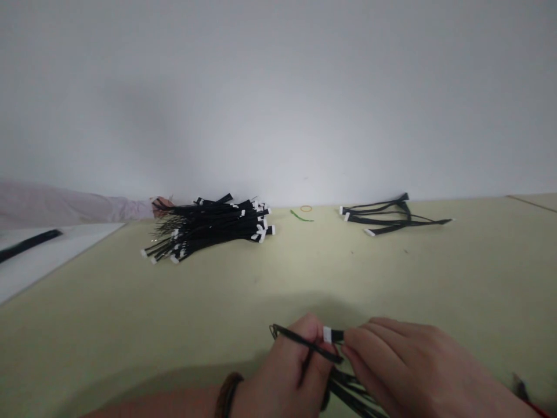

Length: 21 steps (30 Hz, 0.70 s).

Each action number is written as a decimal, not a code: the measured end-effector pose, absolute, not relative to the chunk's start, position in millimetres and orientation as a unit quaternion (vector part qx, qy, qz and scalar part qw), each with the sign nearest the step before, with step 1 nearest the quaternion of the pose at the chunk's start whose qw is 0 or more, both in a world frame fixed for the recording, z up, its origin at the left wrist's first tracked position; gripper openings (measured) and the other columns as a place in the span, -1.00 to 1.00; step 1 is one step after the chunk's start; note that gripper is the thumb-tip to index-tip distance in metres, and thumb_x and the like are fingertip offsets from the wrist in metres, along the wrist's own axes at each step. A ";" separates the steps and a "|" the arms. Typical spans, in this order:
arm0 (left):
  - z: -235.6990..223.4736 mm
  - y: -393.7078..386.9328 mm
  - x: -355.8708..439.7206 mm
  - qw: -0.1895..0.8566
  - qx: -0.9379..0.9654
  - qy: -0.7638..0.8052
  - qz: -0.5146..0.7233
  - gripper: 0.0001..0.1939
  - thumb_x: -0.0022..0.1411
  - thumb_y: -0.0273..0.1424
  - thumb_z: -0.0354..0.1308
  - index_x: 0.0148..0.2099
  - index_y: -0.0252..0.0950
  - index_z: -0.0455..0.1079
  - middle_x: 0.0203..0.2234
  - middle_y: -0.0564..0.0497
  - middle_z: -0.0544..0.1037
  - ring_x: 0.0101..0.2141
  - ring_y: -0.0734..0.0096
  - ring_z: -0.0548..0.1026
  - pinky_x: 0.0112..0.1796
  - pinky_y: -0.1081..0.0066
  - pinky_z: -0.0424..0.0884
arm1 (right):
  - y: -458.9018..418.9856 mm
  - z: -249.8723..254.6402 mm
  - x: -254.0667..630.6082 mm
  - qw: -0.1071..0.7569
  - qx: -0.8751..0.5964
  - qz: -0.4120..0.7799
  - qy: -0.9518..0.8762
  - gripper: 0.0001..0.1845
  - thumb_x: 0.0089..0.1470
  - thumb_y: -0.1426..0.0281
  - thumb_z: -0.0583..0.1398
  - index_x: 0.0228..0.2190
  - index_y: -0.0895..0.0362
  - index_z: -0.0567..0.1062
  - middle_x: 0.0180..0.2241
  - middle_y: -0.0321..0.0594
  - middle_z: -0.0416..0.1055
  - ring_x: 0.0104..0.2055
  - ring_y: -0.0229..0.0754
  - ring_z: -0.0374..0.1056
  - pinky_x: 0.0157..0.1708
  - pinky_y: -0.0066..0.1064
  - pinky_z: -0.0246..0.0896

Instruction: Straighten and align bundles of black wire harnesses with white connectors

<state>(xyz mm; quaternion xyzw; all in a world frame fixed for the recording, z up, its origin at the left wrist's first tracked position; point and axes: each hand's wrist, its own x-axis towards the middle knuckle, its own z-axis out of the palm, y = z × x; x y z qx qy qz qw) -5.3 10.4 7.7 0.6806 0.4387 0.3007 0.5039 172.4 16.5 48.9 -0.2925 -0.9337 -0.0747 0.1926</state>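
My left hand [289,371] and my right hand [404,363] meet low in the middle, both closed on a black flat cable [304,342] with a white connector [327,334] at its end. The left fingers pinch the cable's folded part. The right fingertips grip just beside the connector. More black cable strands [348,392] run under my hands towards the bottom edge. A dark bracelet [227,393] sits on my left wrist.
A big heap of black cables with white ends [209,226] lies at the far left of the pale yellow table [174,313]. A smaller bunch [387,215] lies far right. An orange rubber band [306,208] and a green strip [300,216] lie between them. Another person's sleeve and hand [78,204] reach to the heap.
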 end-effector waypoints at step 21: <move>1.0 16.4 3.1 0.507 0.616 0.489 0.352 -0.75 0.25 -0.18 -0.10 -0.36 -0.23 0.20 -0.57 0.13 0.20 -0.54 0.47 0.16 -0.50 0.46 0.11 | 20.6 50.8 172.3 0.278 -0.299 -0.143 -0.901 -0.80 0.13 0.48 -0.03 -0.50 0.09 0.26 -0.57 -0.29 0.22 -0.55 -0.20 0.16 -0.58 -0.39 0.03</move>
